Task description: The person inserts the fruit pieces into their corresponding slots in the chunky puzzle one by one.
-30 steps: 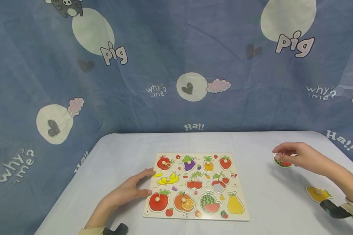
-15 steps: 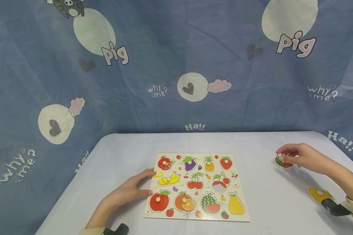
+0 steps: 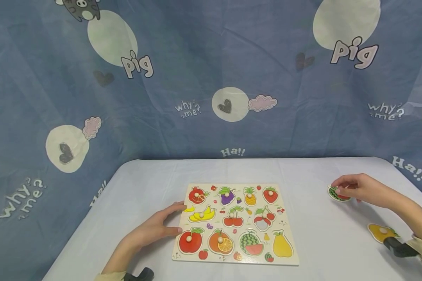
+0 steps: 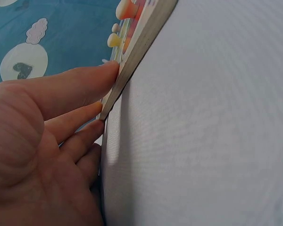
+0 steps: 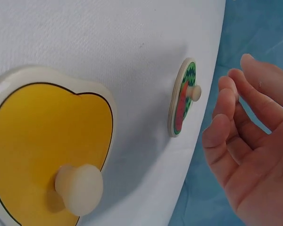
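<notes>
A flat wooden fruit puzzle board (image 3: 233,224) lies on the white table. My left hand (image 3: 156,226) touches its left edge, thumb and fingers spread and fairly straight; the left wrist view shows the fingertips against the board's side. To the right, a watermelon puzzle piece (image 5: 183,96) with a wooden knob lies on the table. My right hand (image 5: 254,132) is beside and above it, apart from it, its fingers loosely bent and holding nothing. Nearer me lies a yellow pear puzzle piece (image 3: 381,233), partly covered by the right wrist's black camera mount in the head view.
On the board, the watermelon picture (image 3: 251,242) and the pear picture (image 3: 282,245) show no knob; the other large fruits carry knobs. A blue patterned cloth (image 3: 183,128) hangs behind the table. White tabletop (image 3: 313,218) lies between the board and the loose pieces.
My right hand has shifted slightly right and towards me over the watermelon piece. My left hand and the board have stayed in place.
</notes>
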Action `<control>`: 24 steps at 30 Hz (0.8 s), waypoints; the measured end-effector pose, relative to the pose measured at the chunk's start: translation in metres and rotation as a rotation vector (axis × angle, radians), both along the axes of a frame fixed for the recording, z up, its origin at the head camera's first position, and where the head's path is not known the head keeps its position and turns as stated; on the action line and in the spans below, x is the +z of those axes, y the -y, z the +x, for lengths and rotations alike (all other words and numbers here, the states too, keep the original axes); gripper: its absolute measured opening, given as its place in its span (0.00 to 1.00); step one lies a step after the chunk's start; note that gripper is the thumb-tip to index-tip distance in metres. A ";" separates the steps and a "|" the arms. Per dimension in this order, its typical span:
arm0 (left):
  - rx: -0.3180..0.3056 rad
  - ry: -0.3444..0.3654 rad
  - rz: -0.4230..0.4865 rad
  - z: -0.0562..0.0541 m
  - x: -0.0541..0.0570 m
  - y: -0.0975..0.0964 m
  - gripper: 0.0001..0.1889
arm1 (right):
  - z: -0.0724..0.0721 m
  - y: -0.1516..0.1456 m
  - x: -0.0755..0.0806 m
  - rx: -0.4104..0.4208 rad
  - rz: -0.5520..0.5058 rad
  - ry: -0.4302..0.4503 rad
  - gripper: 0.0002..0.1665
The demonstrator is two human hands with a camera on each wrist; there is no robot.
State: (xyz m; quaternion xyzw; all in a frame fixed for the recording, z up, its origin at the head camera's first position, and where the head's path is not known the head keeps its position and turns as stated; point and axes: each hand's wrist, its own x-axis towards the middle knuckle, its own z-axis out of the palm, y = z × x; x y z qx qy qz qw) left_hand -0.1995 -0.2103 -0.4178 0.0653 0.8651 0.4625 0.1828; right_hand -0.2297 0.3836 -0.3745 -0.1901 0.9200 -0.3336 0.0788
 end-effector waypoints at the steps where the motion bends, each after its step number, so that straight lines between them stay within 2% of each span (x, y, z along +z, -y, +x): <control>1: 0.000 0.002 0.001 0.000 0.000 0.000 0.34 | 0.000 -0.001 0.000 -0.003 0.000 0.010 0.14; 10: 0.009 0.010 -0.013 -0.001 0.000 0.000 0.34 | -0.007 -0.005 -0.007 -0.024 0.037 0.070 0.16; 24: 0.013 0.019 -0.007 0.000 0.000 0.000 0.34 | -0.010 -0.009 -0.013 -0.061 0.086 0.052 0.14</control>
